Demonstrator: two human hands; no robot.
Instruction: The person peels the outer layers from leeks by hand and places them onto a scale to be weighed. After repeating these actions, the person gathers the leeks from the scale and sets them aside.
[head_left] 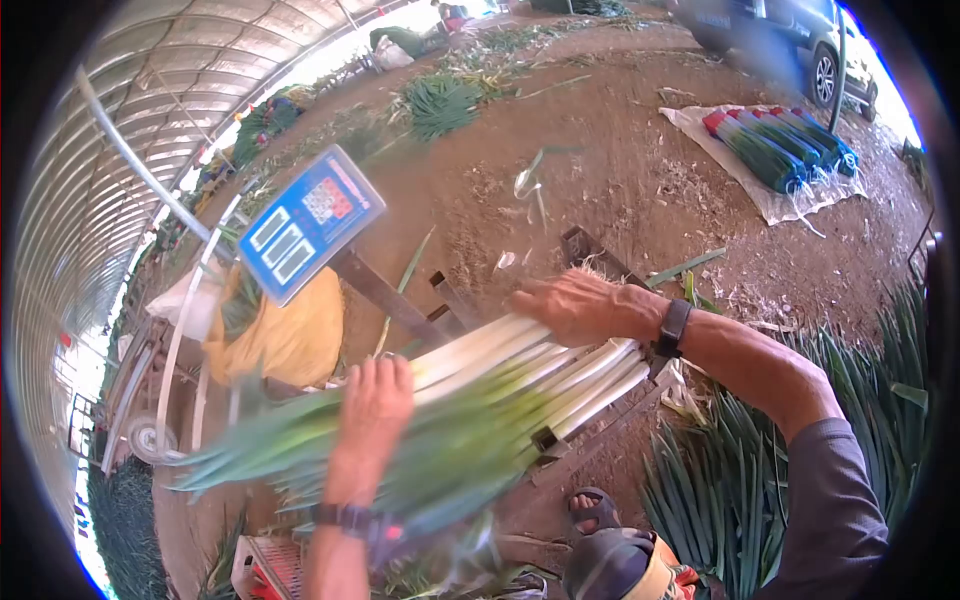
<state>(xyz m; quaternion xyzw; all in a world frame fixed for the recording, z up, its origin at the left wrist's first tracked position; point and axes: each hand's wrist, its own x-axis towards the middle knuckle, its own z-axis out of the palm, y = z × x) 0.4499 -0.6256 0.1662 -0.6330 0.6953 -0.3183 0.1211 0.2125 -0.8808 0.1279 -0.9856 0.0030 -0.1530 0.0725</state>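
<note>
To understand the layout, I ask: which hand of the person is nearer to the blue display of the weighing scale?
Left. The left hand lies on the bundle of long green-and-white leeks, just below the blue scale display. The right hand rests on the white ends, farther to the side.

Daylight scene, bright and warm. Strongest light enters along the open side of the greenhouse roof (150, 110), above and left of the scale display (310, 222), where the sky blows out to white. Shadows on the dirt floor (600, 170) are soft. Heavy fisheye: straight ribs bow, and a black ring with a blue fringe closes the edges. Motion blur smears the leek bundle (470, 400) below the display, worst at its green tips; the left hand (372, 400) is blurred too. The car (790, 40) far right is soft.
</note>
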